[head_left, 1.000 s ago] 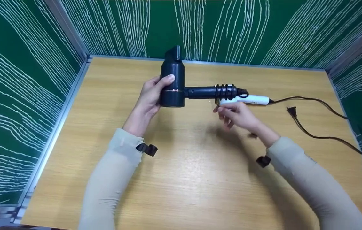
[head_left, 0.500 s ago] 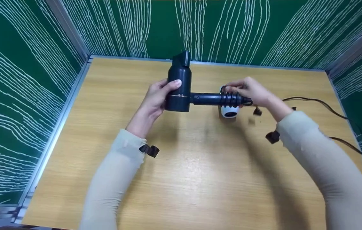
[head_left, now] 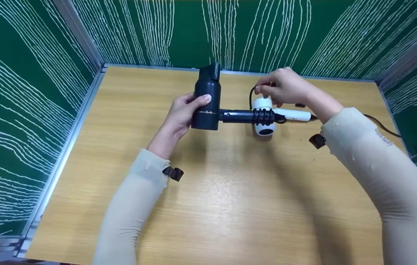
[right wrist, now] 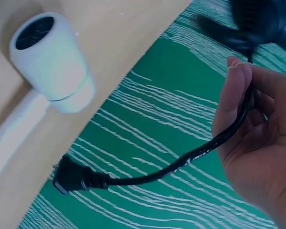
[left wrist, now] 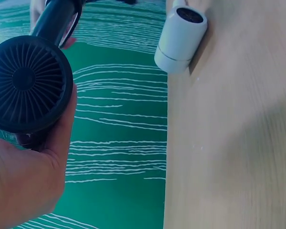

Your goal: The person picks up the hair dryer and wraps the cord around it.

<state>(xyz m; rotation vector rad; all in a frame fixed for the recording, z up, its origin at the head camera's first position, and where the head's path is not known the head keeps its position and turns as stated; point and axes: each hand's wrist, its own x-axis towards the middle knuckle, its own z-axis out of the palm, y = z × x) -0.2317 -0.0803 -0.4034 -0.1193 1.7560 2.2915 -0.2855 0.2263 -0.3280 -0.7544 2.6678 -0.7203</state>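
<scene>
A black hair dryer is held above the table by my left hand, thumb across its barrel. Its round vented end faces the camera in the left wrist view. Several turns of black cord wrap its handle. Beyond the handle, my right hand pinches the cord's free length between thumb and fingers. From that pinch hangs a two-pin plug. Below the handle, a white hair dryer lies on the table, partly hidden by the black one in the head view.
The wooden table has green walls with white streaks at its back and both sides. A dark cord runs from the white dryer to the table's right edge, partly behind my right arm.
My right hand has moved from the near side of the handle over to its far side, drawing the cord along. The black hair dryer has shifted slightly right and towards me.
</scene>
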